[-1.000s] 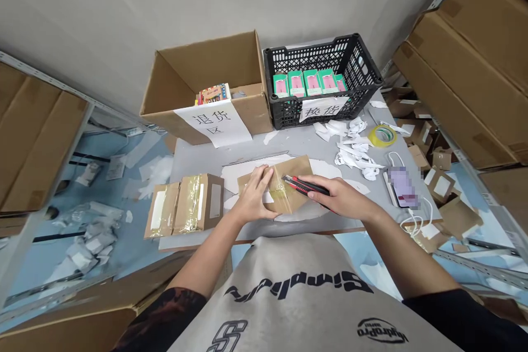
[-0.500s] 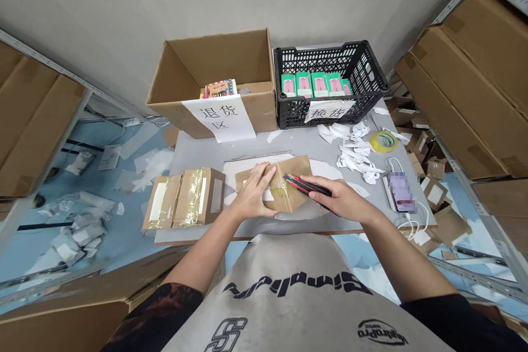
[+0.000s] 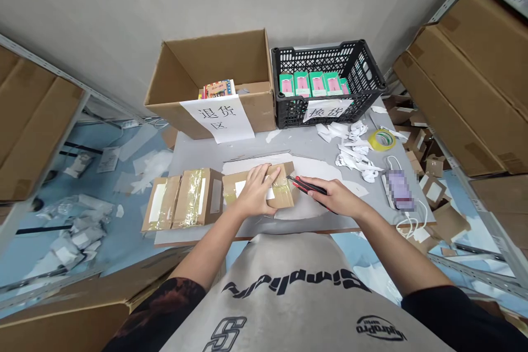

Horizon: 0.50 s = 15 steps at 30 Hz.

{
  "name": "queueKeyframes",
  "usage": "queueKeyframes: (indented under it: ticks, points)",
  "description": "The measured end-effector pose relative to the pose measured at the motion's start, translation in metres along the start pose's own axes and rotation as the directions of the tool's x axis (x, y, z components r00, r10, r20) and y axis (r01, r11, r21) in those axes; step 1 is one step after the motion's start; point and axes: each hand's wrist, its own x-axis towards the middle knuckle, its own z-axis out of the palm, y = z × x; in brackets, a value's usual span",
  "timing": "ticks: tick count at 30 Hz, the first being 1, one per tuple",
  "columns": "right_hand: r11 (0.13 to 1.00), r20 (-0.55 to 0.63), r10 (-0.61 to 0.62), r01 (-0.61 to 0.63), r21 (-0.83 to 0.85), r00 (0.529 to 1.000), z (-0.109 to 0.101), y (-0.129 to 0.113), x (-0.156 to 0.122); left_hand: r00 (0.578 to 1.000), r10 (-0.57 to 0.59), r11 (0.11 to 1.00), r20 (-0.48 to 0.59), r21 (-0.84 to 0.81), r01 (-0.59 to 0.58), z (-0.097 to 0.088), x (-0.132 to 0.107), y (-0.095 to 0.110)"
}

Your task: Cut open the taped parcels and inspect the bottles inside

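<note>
A small brown cardboard box, with clear tape and a white label, lies in the middle of the table. My left hand spans its top, thumb near the front side and fingers toward the back, gripping it. In my right hand is a red and black box cutter, its tip pointing left at the box's right end. Whether the blade touches the cardboard I cannot tell. Two more taped boxes, a nearer one and an outer one, stand left of my left hand.
Behind stand a large open carton with a paper sign and a black plastic crate holding several green and pink boxes. At right lie crumpled paper, a tape roll and a phone with a white cable.
The cardboard box has turned and shifted left under my left hand. Its flared right end looks narrower now, and the cutter tip sits beside that end instead of over the top.
</note>
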Motion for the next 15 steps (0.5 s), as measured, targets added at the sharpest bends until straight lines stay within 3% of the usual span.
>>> queueKeyframes:
  ticks: [7,15]
  points:
    - [0.985,-0.008,0.071,-0.069,0.159,0.997,0.004,0.038,0.006,0.993,-0.064,0.997,0.099,-0.041,0.069,0.020,0.011,0.001]
    - [0.959,0.043,0.121,-0.128,0.254,0.992,0.003,0.052,0.004,0.991,-0.099,0.991,0.093,-0.087,0.107,0.032,0.021,-0.003]
